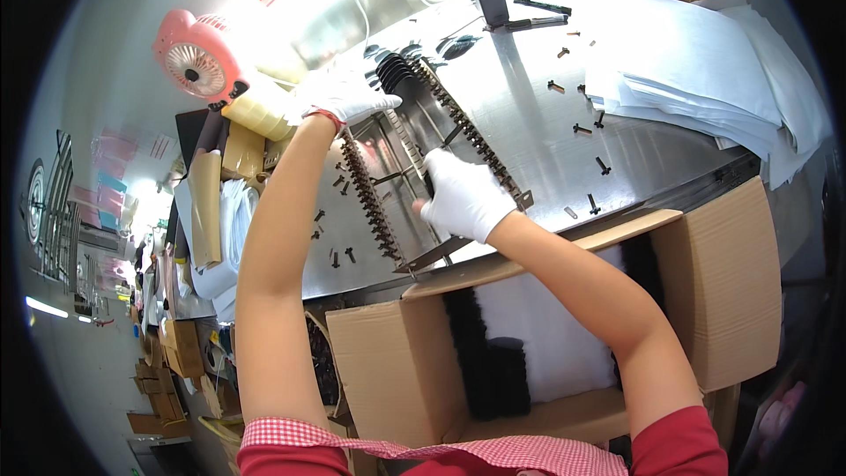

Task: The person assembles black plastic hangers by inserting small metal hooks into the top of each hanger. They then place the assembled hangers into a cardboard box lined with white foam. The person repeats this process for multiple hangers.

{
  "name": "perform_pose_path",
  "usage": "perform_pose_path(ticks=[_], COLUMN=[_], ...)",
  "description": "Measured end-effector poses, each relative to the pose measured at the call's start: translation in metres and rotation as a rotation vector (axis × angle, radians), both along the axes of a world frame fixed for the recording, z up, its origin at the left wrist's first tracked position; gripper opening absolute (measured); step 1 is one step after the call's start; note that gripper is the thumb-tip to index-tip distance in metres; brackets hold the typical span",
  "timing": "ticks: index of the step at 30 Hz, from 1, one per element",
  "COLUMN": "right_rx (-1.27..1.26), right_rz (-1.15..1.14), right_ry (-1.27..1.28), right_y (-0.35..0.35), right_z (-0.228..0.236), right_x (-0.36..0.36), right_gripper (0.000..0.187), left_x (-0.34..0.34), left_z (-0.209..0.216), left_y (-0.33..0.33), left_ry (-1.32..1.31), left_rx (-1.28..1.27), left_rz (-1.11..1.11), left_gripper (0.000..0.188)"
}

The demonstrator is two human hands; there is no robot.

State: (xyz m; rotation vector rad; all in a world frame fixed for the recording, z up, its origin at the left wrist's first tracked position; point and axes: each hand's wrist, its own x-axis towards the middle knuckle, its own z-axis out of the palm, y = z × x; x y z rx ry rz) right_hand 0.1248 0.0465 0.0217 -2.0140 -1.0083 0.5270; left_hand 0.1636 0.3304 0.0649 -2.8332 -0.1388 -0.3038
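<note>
A long metal rack (456, 115) with toothed rails lies across the steel table. Several black round pieces (398, 76) stand in a row at its far end. My left hand (348, 99), in a white glove, lies over the rack's far left end. Its fingers stretch toward the black pieces, and its fingertips come close to them. Over the near half of the rack is my right hand (467, 198), gloved in white with a bare thumb tip. Its fingers are curled in around a dark sliver that I cannot make out. The palm hides part of the rails.
An open cardboard box (388, 370) with white and black contents stands against the table's near edge. Small dark screws (603, 165) lie scattered on the steel table (538, 137). White sheets (687, 62) are piled at right. A pink fan (201, 62) stands at far left.
</note>
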Motion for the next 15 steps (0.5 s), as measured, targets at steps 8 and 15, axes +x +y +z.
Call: perform_pose_path(ticks=[8, 15], right_rx=[-0.017, -0.031], right_rz=[0.179, 0.114], right_ry=[-0.133, -0.095], right_y=[-0.003, -0.002], right_z=[-0.014, -0.013], right_x=[0.013, 0.008], right_gripper=[0.023, 0.026], left_x=[0.059, 0.061], left_z=[-0.028, -0.037], left_y=[-0.043, -0.059], left_ry=[0.102, -0.035], left_rx=[-0.448, -0.007], left_rz=[0.111, 0.214], left_gripper=[0.053, 0.033])
